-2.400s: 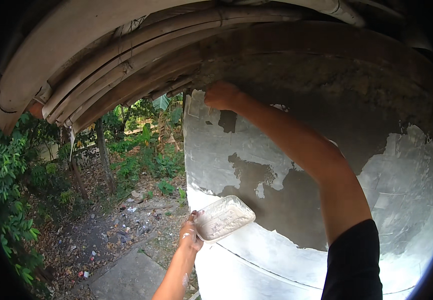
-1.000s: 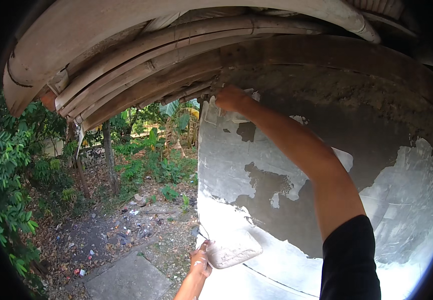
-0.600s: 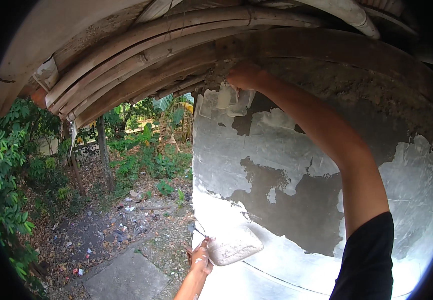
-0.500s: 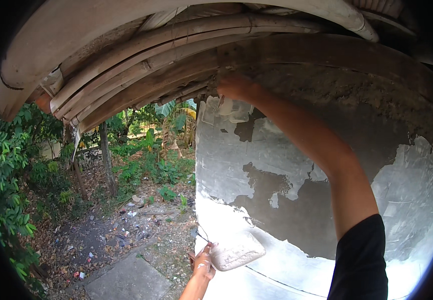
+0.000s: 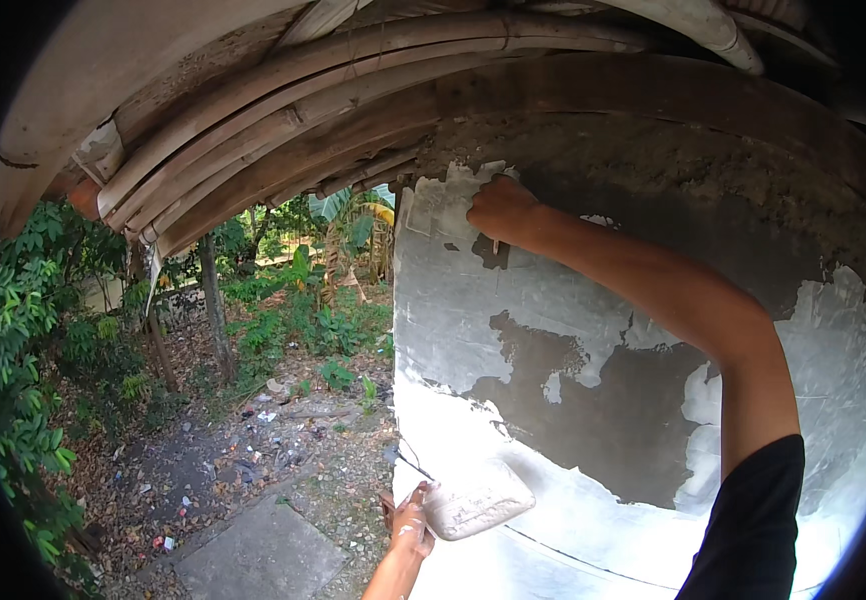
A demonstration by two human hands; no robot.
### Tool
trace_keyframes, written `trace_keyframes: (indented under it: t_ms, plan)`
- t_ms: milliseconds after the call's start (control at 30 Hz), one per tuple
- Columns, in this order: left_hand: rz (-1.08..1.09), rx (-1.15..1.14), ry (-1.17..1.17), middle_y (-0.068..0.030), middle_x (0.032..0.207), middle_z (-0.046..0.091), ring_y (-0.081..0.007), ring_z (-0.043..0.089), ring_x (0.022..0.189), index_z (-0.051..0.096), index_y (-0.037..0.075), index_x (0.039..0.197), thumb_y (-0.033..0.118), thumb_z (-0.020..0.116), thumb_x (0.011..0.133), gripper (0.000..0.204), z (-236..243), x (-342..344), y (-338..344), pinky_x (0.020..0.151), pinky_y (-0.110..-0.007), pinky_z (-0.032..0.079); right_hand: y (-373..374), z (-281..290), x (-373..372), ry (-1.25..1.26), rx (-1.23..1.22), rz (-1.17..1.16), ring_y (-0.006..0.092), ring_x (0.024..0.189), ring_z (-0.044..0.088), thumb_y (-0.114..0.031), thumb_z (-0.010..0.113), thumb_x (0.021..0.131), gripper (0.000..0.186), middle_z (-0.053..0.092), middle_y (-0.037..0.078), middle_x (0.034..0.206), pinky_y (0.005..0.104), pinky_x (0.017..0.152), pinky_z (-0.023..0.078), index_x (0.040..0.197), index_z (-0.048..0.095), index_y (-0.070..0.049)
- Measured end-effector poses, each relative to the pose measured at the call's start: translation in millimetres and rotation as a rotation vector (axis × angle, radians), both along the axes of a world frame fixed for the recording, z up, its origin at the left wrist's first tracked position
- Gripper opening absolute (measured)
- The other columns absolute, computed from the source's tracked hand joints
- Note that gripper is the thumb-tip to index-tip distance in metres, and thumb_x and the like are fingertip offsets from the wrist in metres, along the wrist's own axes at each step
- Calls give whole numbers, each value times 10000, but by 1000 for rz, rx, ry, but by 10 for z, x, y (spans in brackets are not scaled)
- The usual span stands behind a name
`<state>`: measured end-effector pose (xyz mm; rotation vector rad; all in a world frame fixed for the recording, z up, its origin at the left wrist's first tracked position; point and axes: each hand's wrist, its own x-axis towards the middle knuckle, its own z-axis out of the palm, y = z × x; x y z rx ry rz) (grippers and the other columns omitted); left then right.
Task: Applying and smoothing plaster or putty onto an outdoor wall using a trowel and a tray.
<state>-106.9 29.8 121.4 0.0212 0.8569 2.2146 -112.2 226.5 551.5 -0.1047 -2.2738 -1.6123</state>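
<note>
My right hand is closed in a fist against the upper left of the wall, near its left edge. A thin handle end of a putty knife sticks out below the fist; its blade is mostly hidden by the hand. Pale, streaky filler coats the plaster around it, with darker bare patches between. Lower down, my left hand grips the edge of a whitish rectangular tub with rounded corners, smeared with filler. White smudges mark the left fingers.
Bamboo poles and a wooden beam run low overhead, just above the wall top. Bright sunlight falls on the lower wall. Left of the wall's edge lie littered ground, a concrete slab, a tree trunk and leafy plants.
My right hand has moved right and slightly down from the wall's upper left corner, showing more pale filler there. The left hand still holds the tub in about the same place.
</note>
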Motion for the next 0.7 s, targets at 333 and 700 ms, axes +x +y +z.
trace_keyframes:
  t_ms: [333,700]
  plan:
    - [16,4,34,-92,1066,627,-217,591,989,579,35,1105,167,517,937,222,-66,10,11,890,-368,484,-36,-444,-936,74,-46,189,196,944,601,-187,622,711,109,690,21,843,355,826,432,747,713,-141]
    - [-87,12,32,-72,1059,629,-213,598,978,586,70,1009,168,495,940,151,9,0,92,851,-385,507,-36,-341,268,-6,-109,-16,185,959,595,-210,653,745,99,691,14,889,356,833,421,796,715,-153]
